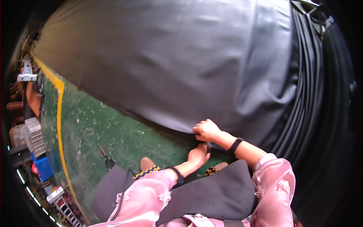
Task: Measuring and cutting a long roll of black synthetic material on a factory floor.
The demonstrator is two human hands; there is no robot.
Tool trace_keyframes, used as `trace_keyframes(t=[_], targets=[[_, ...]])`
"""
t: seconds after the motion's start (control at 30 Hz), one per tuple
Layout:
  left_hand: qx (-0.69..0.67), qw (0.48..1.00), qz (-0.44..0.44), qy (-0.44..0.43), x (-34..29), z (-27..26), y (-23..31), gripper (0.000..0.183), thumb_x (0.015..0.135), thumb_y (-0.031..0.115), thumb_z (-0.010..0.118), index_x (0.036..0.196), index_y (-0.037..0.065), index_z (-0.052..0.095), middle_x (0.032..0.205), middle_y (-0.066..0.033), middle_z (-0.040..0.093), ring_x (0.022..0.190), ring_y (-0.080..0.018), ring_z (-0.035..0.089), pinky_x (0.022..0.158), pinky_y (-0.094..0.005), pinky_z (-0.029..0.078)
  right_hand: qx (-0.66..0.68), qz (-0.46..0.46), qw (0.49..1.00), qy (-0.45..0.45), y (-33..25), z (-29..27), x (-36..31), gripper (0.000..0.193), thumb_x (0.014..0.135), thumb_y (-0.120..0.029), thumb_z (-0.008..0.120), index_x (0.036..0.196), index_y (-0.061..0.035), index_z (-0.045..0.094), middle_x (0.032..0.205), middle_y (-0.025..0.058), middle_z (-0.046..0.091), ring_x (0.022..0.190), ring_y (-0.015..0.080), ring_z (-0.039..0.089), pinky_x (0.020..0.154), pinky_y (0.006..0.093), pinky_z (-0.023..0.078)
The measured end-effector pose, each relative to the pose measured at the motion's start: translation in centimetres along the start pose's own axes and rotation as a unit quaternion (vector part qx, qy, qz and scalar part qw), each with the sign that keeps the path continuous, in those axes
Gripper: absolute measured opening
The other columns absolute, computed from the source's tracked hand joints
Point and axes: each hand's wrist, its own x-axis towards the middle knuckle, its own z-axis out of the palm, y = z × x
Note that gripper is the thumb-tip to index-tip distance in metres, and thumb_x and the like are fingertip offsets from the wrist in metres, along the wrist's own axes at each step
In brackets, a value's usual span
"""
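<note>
Clasps the near edge of a large black sheet [166, 64] in the right grip [207, 129], with the fingers folded in and the knuckles turned up. Carries the left grip [198, 155] just on the near side of it, slightly to the left, with the fingers curled; cannot tell whether closed on the sheet's edge, on something dark beside the fingertips, or on nothing.

Lies, as a sheet, on the far side of both grips, spreading broadly away to the far left and far right. Slants with its near edge from far left down to near right, meeting the right grip toward the near right end. Comes closer to the right grip than to the left, touching the former and at least very near the latter. Overlooks the green floor [90, 113] on the near left, with a yellow line [58, 113] farther left. Cannot tell what bears the sheet from beneath.

Looks smooth and dark grey to black, with a soft sheen, pale streaks of light and shallow dents toward the right. Gathers on the right into long, close folds [302, 87] running from far to near. Seems, by that look, supple and fairly heavy, perhaps leather-like.
</note>
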Motion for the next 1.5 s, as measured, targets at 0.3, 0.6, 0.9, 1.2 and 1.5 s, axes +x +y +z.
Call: trace_keyframes(t=[0.3, 0.6, 0.9, 1.2, 1.5], targets=[[0.007, 0.987, 0.034, -0.158, -4.6, 0.8, -5.5, 0.048, 0.075, 0.037, 0.066, 0.106, 0.004, 0.051, 0.087, -0.0183, 0.064, 0.082, -0.0357, 0.063, 0.072, -0.0459, 0.05, -0.01, 0.024, 0.998, 0.058, -0.2, 0.4, -1.8, 0.018, 0.07, -0.027, 0.065, 0.073, -0.0115, 0.058, 0.074, 0.0022, 0.061, 0.081, 0.0223, 0.059, 0.076, 0.0356, 0.041], [-0.001, 0.98, 0.082, -0.182, -0.8, -0.3, -5.3, 0.051, 0.079, 0.05, 0.057, 0.101, 0.003, 0.059, 0.086, -0.0186, 0.065, 0.084, -0.033, 0.064, 0.075, -0.0442, 0.05, 0.266, 0.215, 0.913, 0.222, -3.1, -1.0, -6.4, 0.025, 0.081, -0.029, 0.06, 0.076, -0.0051, 0.059, 0.071, 0.0116, 0.059, 0.069, 0.0291, 0.059, 0.062, 0.0372, 0.047], [0.165, 0.874, 0.444, -0.11, 2.8, -11.8, -3.0, 0.007, 0.069, 0.017, 0.058, 0.07, 0.011, 0.059, 0.07, -0.0096, 0.06, 0.067, -0.0294, 0.059, 0.063, -0.042, 0.049, 0.462, 0.499, 0.725, 0.108, -7.4, 11.1, -15.6, 0.047, 0.081, -0.049, 0.061, 0.104, -0.0068, 0.06, 0.098, 0.0111, 0.066, 0.094, 0.0227, 0.062, 0.082, 0.0337, 0.047], [0.295, 0.872, 0.377, 0.108, 9.3, -20.1, -13.2, 0.065, 0.072, 0.035, 0.072, 0.127, 0.013, 0.045, 0.132, -0.0147, 0.041, 0.127, -0.0303, 0.035, 0.102, -0.047, 0.028, 0.405, 0.549, 0.716, 0.148, -10.5, 11.2, -10.4, 0.045, 0.081, -0.04, 0.062, 0.111, -0.0072, 0.054, 0.1, 0.01, 0.065, 0.095, 0.0219, 0.062, 0.083, 0.0339, 0.047], [0.216, 0.856, 0.44, 0.167, 7.0, -12.4, -10.4, 0.061, 0.063, 0.029, 0.076, 0.117, 0.012, 0.053, 0.116, -0.0108, 0.046, 0.11, -0.0283, 0.043, 0.093, -0.0432, 0.034, 0.73, 0.337, 0.212, 0.556, -6.9, 9.0, -10.8, 0.021, 0.082, -0.024, 0.068, 0.093, -0.0113, 0.057, 0.093, 0.0043, 0.061, 0.093, 0.016, 0.057, 0.079, 0.0331, 0.045]])
